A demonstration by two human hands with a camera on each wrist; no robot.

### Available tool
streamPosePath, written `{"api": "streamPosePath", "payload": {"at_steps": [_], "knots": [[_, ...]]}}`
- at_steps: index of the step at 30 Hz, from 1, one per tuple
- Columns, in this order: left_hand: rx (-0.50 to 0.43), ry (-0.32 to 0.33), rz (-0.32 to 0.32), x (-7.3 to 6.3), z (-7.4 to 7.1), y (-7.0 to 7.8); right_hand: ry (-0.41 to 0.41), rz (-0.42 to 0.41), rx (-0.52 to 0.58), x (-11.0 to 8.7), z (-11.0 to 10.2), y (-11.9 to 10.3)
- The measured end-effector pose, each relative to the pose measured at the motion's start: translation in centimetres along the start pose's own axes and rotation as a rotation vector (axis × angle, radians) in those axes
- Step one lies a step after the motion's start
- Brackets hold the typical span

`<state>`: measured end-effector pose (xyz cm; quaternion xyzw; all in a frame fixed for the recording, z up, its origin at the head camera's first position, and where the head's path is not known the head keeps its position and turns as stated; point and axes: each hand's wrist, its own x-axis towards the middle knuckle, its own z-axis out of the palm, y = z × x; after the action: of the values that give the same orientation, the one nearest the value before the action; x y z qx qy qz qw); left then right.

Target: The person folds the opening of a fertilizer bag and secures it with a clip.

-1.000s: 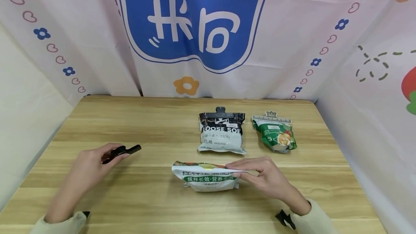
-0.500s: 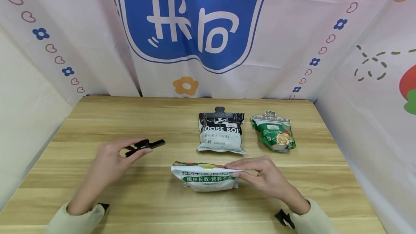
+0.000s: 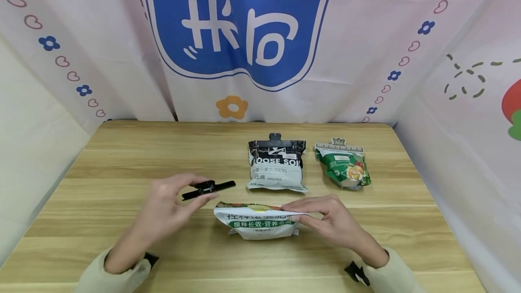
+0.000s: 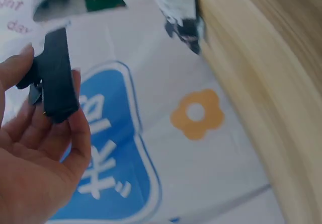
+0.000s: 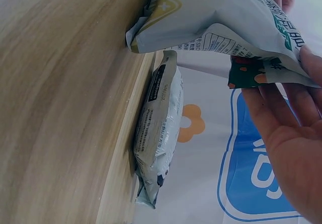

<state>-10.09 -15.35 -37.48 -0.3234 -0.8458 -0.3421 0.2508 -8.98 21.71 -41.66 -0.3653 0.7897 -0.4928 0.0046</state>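
Note:
Between the thumb and fingers of my left hand [image 3: 168, 205] is a black bag clip [image 3: 208, 187], held just left of a white and green fertilizer bag [image 3: 262, 229]. The left wrist view shows the clip [image 4: 59, 80] from its long edge, pinched at the handles. My right hand [image 3: 331, 220] pinches the right end of the bag's folded-over top, thumb on the near side. In the right wrist view the bag [image 5: 206, 20] stands on the table, its colourful flap folded down on the far side. The clip and the bag are apart.
Behind stands a black and white "LOOSE SOIL" bag [image 3: 277, 171] with a black clip [image 3: 276, 140] across its top. To its right lies a small green bag [image 3: 346, 168] with a silvery clip [image 3: 339, 146]. A printed cloth [image 3: 350, 58] hangs behind the wooden table [image 3: 171, 148].
My left hand has moved right with the black clip, close to the fertilizer bag's left end. My right hand and the bag have stayed in place.

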Motion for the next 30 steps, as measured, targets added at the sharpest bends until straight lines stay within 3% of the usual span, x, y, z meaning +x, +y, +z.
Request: {"api": "streamPosePath", "payload": {"at_steps": [4, 10, 18, 30], "knots": [[-0.014, -0.032, 0.010, 0.6, 0.5, 1.4, 0.000, -0.013, -0.008, 0.1, -0.1, -0.1], [-0.025, -0.071, 0.088, 1.5, 1.4, 2.5, 0.006, -0.019, -0.008, 0.0, -0.1, -0.1], [-0.103, -0.057, 0.159, 2.0, 2.7, 3.4, 0.006, -0.008, 0.009, 0.0, 0.0, 0.0], [-0.246, 0.031, 0.333, 2.4, 4.6, 4.5, 0.001, -0.019, 0.018, 0.2, 0.0, -0.1]]}}
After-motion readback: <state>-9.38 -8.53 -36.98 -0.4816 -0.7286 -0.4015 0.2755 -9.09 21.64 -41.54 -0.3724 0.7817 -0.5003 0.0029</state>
